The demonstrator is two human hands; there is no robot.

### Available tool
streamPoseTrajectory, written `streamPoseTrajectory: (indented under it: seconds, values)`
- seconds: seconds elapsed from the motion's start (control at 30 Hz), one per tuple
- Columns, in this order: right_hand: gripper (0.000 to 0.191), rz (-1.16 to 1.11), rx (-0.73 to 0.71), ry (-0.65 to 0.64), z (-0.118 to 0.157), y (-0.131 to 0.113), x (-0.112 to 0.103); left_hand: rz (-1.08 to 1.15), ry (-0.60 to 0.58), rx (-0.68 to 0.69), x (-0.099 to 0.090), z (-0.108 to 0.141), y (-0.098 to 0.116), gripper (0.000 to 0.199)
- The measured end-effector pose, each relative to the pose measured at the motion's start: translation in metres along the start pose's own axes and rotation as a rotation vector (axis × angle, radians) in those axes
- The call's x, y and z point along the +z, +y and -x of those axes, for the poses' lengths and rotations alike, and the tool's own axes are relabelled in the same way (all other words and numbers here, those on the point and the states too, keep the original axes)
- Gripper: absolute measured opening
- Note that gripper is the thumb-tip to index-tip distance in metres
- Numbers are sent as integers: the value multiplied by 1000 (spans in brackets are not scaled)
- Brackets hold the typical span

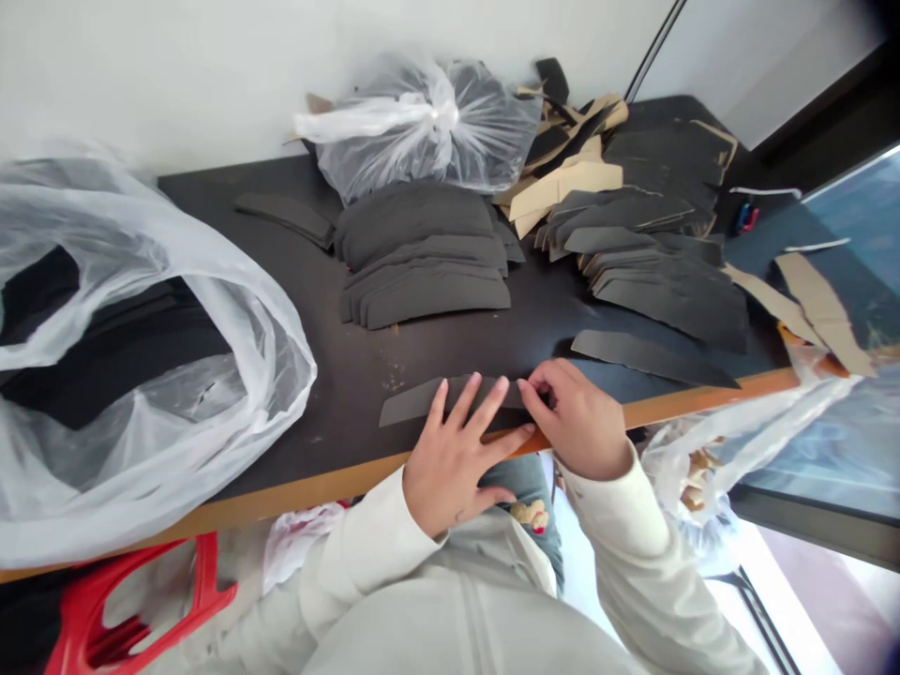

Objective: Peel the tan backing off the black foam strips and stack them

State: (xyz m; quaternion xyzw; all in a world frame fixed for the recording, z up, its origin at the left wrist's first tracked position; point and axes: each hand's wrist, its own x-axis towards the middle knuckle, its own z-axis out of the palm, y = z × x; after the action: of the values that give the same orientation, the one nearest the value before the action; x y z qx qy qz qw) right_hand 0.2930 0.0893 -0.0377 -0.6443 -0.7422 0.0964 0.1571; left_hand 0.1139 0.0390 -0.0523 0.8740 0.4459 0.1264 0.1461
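A curved dark strip point(412, 401) lies flat near the front edge of the table, partly covered by my hands. My left hand point(460, 455) rests on it with the fingers spread. At the strip's right end, my right hand point(580, 417) has thumb and index finger pinched together on its edge. Just beyond my right hand lies another dark strip point(647, 358) with a pale brown edge. Behind the left hand, neat piles of similar dark curved pieces point(436, 295) are fanned on the table.
More dark pieces point(667, 291) overlap at the right, with brown scraps point(562, 187) behind. A knotted clear bag point(436, 131) stands by the wall. A large open plastic bag point(274, 328) holding dark pieces takes up the left. Brown strips point(822, 309) overhang the right edge.
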Motion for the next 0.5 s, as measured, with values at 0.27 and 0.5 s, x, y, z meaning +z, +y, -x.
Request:
streamPoseTrajectory:
  seconds: [0.27,0.5]
  values:
    - [25,37,-55,18,3,3,6,-99,0,-30,6,0,2,102]
    - [29,273,-70,88,7,-2,6,-159,-10,-42,6,-1,3,92]
